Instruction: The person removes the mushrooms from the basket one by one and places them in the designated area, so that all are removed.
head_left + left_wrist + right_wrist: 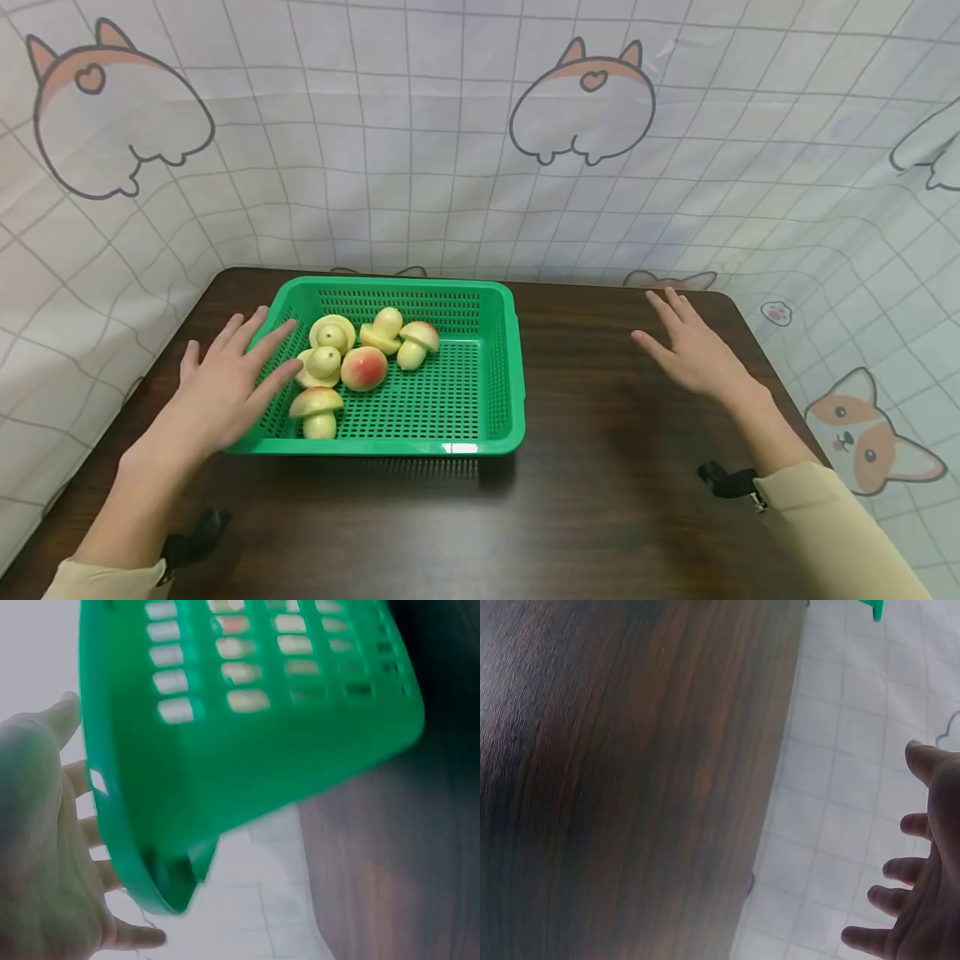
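Note:
A green plastic basket [420,447] stands on the dark wooden table, left of centre. Several mushroom-shaped pieces lie in its left half, pale yellow with reddish caps, among them an upright mushroom [320,412] and one with its red cap [364,368] facing up. My left hand [225,383] is spread over the basket's left rim, holding nothing. In the left wrist view, the basket's slotted wall [247,757] fills the middle, with the fingers partly behind its rim. Far from the basket, my right hand [693,354] hovers over the table's right side, fingers extended and nothing in it.
The brown table [585,500] extends in front of the basket and to its right. Behind and at both sides hangs a white gridded cloth [435,133] with cartoon corgi prints. Black straps [723,481] show near both sleeve cuffs.

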A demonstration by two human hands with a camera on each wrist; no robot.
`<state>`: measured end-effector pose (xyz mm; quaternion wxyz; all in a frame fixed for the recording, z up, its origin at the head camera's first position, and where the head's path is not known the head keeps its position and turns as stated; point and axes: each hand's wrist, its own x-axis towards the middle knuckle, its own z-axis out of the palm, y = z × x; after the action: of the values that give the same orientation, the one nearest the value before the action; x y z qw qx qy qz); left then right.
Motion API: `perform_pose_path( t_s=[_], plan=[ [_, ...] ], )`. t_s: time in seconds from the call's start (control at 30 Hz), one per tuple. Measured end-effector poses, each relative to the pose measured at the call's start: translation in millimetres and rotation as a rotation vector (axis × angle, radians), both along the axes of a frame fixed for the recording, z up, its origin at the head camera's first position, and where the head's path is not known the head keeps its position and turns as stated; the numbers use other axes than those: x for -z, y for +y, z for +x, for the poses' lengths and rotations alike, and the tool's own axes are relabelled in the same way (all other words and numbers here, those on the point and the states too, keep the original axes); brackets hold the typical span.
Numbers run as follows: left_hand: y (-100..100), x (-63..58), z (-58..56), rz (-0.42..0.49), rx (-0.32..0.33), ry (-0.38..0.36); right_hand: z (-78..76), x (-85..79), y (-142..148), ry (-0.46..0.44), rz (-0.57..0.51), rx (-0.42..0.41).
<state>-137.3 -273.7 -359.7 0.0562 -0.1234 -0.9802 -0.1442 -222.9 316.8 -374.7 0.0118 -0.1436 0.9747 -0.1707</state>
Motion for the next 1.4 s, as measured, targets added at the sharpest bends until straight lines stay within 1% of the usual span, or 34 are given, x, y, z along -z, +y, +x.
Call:
perform_pose_path(
  t_s=[0.23,0.33,0.5,0.63,0.83,0.97,1.2,1.3,1.4],
  plan=[
    [27.6,-0.4,25.8,-0.001,0.016,0.048,2.8,4.2,-12.4,-0.015,-0.042,-0.01],
    [41.7,0.9,36.5,-0.019,0.016,0.067,5.6,7.4,-16.5,-0.017,-0.065,-0.014],
    [61.7,10.8,56.2,-0.032,0.021,0.116,8.3,10.9,-21.3,0.002,-0.1,-0.028],
    [72.6,22.2,67.6,-0.023,-0.005,0.148,7.0,15.8,-25.2,0.01,-0.121,-0.04],
    [81.8,37.2,77.2,0.021,-0.041,0.193,8.5,21.2,-31.6,0.009,-0.138,-0.049],
    [84.2,43.7,83.0,0.035,-0.059,0.192,11.0,21.6,-35.7,0.001,-0.148,-0.053],
    [88.0,49.7,86.0,0.037,-0.07,0.165,9.4,20.7,-42.3,0.024,-0.167,-0.07],
    [89.2,51.0,85.9,0.039,-0.074,0.192,7.4,19.4,-46.1,0.043,-0.173,-0.082],
    [90.4,51.7,86.2,0.048,-0.079,0.239,5.1,17.0,-50.8,0.057,-0.184,-0.093]
  ],
)
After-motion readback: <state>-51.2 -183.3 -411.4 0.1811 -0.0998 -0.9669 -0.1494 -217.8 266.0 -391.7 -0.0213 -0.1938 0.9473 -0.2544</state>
